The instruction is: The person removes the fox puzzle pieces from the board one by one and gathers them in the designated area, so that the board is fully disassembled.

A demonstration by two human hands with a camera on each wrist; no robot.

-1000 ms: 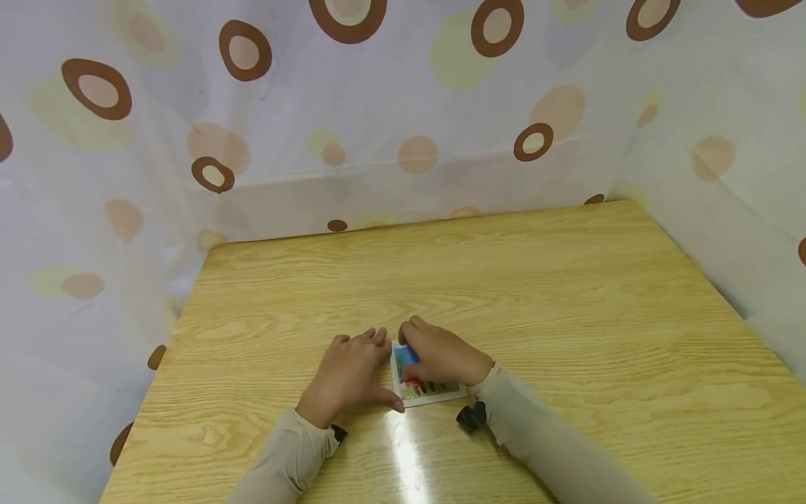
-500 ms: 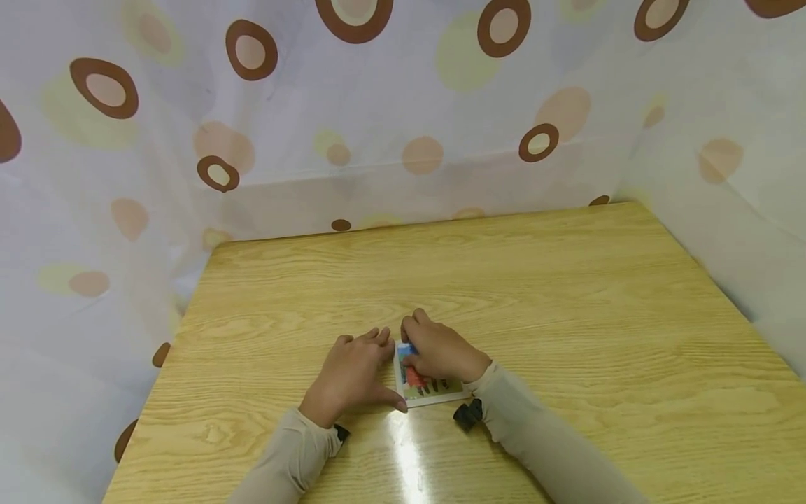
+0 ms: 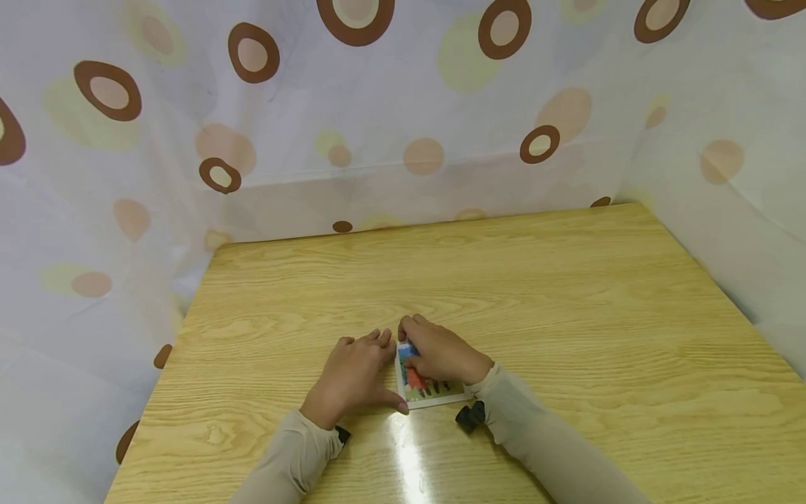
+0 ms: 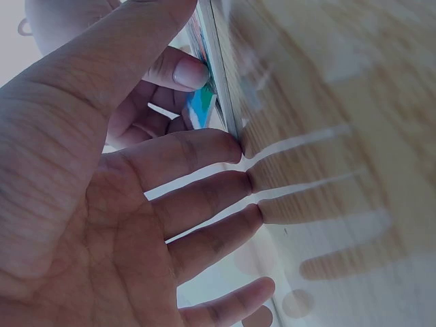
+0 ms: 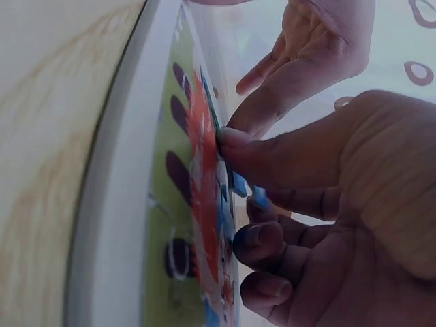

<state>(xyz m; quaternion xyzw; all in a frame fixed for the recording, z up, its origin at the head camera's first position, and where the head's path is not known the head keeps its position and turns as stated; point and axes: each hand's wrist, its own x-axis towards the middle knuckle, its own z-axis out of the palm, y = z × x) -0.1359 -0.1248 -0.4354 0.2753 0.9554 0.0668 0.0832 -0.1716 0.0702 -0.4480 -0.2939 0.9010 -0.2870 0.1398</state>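
A small picture puzzle board with a white border lies flat on the table, showing blue, red and green artwork. My left hand rests at its left side, fingers extended; its thumb reaches the near left corner. In the left wrist view, those fingertips touch the tabletop beside the board's edge. Over the upper part of the board, my right hand pinches a blue-and-green puzzle piece between thumb and curled fingers. The right wrist view shows the thumb low against the picture; the hand hides much of the board's upper right.
The wood-grain table extends around both hands. Behind it and along the sides hangs a white curtain with brown and peach circles. A dark wrist-worn device sits under the right wrist, close to the board's near right corner.
My right thumb has shifted up the picture, uncovering more of the red part. The right fingers rose slightly, then lowered. My left hand keeps its place against the board.
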